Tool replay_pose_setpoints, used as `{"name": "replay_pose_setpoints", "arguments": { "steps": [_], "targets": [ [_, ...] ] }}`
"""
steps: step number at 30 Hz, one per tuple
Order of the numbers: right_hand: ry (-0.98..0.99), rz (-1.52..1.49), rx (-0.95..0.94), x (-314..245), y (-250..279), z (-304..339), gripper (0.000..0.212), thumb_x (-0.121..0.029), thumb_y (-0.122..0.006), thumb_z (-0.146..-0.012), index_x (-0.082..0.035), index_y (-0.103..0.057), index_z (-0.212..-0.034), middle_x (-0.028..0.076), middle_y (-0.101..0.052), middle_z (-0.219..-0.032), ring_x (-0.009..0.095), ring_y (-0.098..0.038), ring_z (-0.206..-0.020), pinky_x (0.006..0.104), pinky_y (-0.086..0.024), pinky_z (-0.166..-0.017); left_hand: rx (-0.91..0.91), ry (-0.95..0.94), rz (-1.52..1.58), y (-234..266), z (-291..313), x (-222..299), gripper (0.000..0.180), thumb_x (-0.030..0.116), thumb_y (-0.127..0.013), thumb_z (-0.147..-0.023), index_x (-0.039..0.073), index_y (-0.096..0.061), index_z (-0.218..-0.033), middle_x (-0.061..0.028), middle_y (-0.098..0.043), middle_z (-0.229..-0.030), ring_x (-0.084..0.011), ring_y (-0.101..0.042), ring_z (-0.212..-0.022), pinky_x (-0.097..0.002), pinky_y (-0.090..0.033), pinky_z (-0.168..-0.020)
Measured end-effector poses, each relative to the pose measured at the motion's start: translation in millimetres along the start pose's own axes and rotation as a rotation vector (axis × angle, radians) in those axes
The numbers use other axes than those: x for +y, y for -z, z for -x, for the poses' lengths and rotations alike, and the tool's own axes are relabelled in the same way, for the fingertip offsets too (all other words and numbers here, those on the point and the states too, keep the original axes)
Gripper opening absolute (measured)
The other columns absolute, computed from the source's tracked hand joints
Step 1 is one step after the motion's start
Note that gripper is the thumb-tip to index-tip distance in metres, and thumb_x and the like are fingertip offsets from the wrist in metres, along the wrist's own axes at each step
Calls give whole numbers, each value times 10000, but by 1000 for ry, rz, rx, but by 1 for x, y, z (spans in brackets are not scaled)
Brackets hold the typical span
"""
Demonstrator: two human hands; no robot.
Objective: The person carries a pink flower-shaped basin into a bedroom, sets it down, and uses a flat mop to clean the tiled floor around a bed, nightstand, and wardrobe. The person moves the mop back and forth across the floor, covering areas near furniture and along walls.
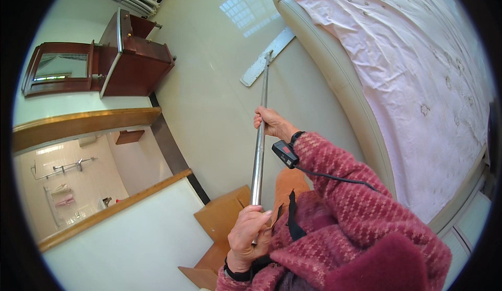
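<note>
A flat mop [260, 153] with a long metal handle reaches away from me across the floor. Its wide, pale head [254, 70] lies flat on the tiles beside the bed's padded edge. Low down, near my body, my left hand [249, 233] is closed round the upper end of the handle. Farther along, my right hand [272, 122] grips the pole about midway. A small black device [285, 153] with a cable is strapped at my right wrist.
The bed [408, 82], with a pale pink sheet, takes up the right side. At the left stand a dark red dresser [137, 63] with a mirror and a wood-framed doorway [86, 123] onto a tiled bathroom. A brown wooden piece [222, 212] sits near my left hand.
</note>
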State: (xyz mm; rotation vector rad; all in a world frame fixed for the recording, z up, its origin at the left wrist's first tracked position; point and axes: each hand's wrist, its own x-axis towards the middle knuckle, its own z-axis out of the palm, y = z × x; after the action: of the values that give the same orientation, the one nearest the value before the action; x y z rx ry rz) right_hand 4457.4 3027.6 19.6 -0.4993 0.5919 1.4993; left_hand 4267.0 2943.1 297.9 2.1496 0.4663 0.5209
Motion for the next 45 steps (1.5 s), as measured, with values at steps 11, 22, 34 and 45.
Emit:
{"name": "replay_pose_setpoints", "arguments": {
  "steps": [11,22,34,45],
  "targets": [
    [15,-127,-17,-98,-178,-193,117,-43,-408,-810,-55,-345,-712,12,-352,-568,119,-367,-472,275,-393,-446,-2,31,79,142,-221,-138,184,-45,-540,-772,-33,-583,-951,-70,-555,-680,-204,-569,-646,-427,-485,-787],
    [117,-156,-57,-272,-286,-333,177,-72,-441,-843,-90,-327,-709,-34,-329,-591,46,-320,-459,192,-344,-397,-119,-41,172,162,-463,-232,235,-68,-550,-739,-30,-601,-964,-53,-541,-663,-196,-565,-642,-428,-473,-801],
    [296,-56,30,-580,-377,-483,117,-60,-434,-829,-34,-394,-722,36,-409,-573,130,-423,-476,270,-426,-447,-162,-133,120,91,-791,-336,284,-39,-472,-777,-57,-533,-1053,-56,-512,-578,-197,-556,-614,-431,-452,-848],
    [353,-160,77,-570,-473,-452,99,-59,-379,-829,28,-410,-793,116,-486,-703,251,-543,-638,378,-518,-642,82,-95,373,224,-907,-353,406,160,-289,-925,-50,-356,-1267,15,-375,-415,-107,-403,-431,-370,-484,-675]
  ]
}}
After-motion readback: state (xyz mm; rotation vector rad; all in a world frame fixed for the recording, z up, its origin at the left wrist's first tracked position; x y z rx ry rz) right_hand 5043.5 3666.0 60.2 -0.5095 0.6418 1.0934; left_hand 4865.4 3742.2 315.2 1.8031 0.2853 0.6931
